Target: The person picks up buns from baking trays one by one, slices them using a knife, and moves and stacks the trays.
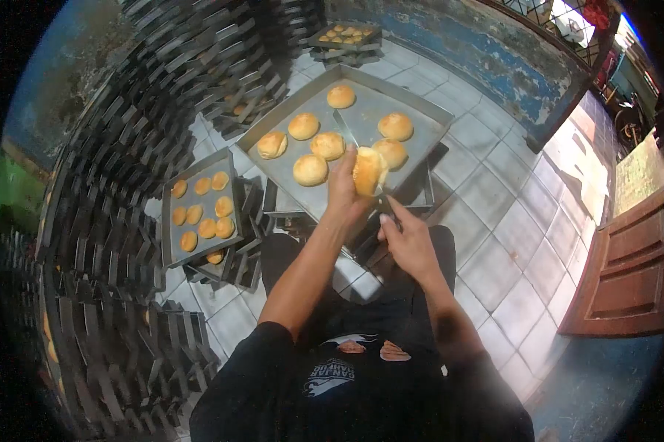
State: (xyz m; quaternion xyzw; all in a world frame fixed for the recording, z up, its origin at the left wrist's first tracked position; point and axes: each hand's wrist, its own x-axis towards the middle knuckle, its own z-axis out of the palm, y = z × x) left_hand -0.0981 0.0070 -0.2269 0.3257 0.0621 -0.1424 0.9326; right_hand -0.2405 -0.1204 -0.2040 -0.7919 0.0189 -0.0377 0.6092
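Observation:
My left hand (pixel 344 193) is closed around a golden bun (pixel 367 173) above the near edge of a large metal tray (pixel 273 195). A pale strip of crumb shows along the bun's right side. My right hand (pixel 409 247) is closed just below it, index finger stretched toward the bun, gripping a knife (pixel 344 127). Its thin blade shows beyond the bun, over the tray; the handle is mostly hidden by my fingers. Several whole buns (pixel 310 170) lie spread on the tray.
At left, a smaller tray (pixel 167 236) of several buns rests on stacked trays. Tall stacks of dark metal trays (pixel 118 147) fill the left side. Another bun tray (pixel 344 34) stands at the back. White tiled floor (pixel 494 243) extends right toward a brown wooden door (pixel 626 265).

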